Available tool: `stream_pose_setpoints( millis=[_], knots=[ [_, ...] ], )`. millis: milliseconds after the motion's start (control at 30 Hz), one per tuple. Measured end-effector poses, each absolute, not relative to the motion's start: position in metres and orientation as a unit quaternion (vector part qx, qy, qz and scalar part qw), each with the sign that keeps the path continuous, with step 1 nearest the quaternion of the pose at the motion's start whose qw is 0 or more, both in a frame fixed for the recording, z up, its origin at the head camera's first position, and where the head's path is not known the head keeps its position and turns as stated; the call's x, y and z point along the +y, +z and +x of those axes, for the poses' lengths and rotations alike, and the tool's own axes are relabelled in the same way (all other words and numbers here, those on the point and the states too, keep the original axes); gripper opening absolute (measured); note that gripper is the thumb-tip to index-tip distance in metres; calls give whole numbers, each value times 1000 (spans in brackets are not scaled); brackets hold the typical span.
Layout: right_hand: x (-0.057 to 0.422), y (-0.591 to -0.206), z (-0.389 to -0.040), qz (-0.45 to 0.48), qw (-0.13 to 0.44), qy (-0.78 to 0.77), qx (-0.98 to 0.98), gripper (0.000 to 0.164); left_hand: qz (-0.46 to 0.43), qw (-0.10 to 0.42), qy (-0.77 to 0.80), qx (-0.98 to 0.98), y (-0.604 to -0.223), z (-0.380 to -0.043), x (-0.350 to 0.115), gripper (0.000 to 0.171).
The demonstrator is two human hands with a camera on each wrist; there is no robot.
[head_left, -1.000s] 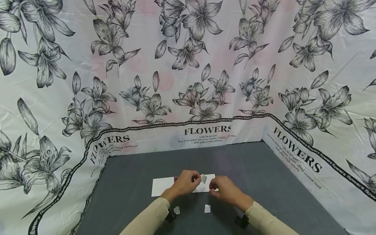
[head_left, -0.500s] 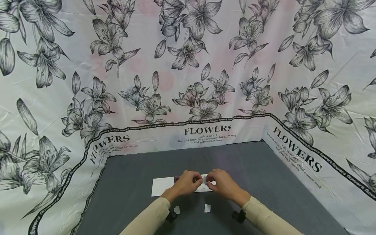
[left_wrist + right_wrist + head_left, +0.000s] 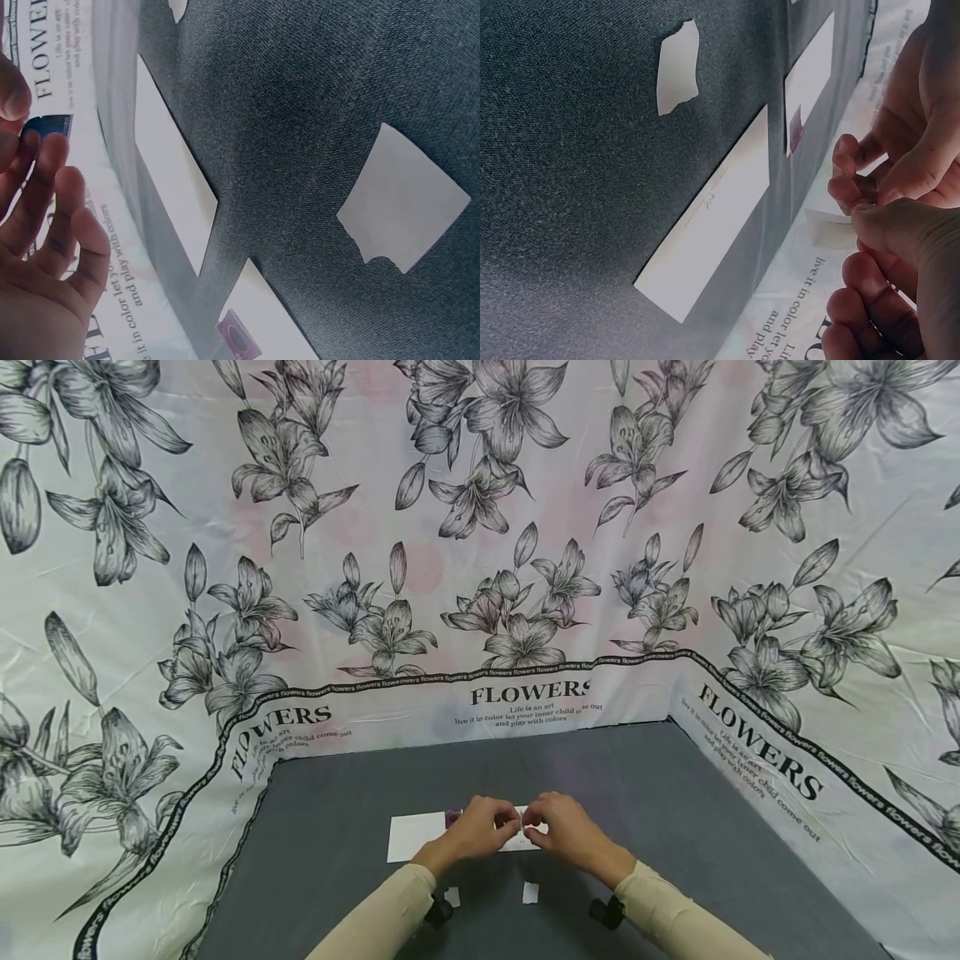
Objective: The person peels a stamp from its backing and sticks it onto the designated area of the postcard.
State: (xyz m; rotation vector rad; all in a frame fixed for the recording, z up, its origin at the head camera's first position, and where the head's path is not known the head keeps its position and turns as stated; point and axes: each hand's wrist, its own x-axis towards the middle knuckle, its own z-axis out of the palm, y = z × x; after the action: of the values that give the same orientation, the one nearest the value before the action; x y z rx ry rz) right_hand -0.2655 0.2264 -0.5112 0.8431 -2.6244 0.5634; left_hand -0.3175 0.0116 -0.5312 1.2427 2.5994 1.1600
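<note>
Both hands meet over the white cards. My left hand (image 3: 483, 831) pinches a small blue sticker (image 3: 56, 126) with a pale back between thumb and fingers. The right hand (image 3: 570, 831) pinches at the same sticker from the other side, its fingertips right against the left ones in the right wrist view. Below them lies a white card (image 3: 712, 217) with faint small print. To the left is another white card (image 3: 415, 837), a purple sticker (image 3: 240, 337) at its end. The fingers cover most of the blue sticker in the head view.
Nearer the body, two pale paper scraps with uneven edges lie on the dark grey cloth: a left scrap (image 3: 452, 896) and a right scrap (image 3: 530, 892). A white flower-print curtain (image 3: 517, 610) surrounds the table at the back and sides.
My right hand has come left and up to the left hand and taken hold of the sticker. The sticker has turned nearly edge-on to the head view. The left hand has shifted slightly right.
</note>
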Motion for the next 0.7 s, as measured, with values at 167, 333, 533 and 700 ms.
stream_pose_setpoints(
  millis=[167, 333, 533, 700],
  knots=[
    [226, -512, -266, 298, 173, 198, -918, 9, 406, 18, 379, 831, -531, -317, 11, 15],
    [226, -512, -265, 293, 176, 206, -917, 9, 407, 23, 386, 827, -532, -317, 11, 16],
    [226, -513, -265, 285, 175, 214, -918, 9, 403, 25, 392, 826, -531, -316, 11, 17],
    [227, -513, -265, 285, 188, 205, -917, 8, 396, 27, 393, 830, -530, -316, 10, 17]
  ],
)
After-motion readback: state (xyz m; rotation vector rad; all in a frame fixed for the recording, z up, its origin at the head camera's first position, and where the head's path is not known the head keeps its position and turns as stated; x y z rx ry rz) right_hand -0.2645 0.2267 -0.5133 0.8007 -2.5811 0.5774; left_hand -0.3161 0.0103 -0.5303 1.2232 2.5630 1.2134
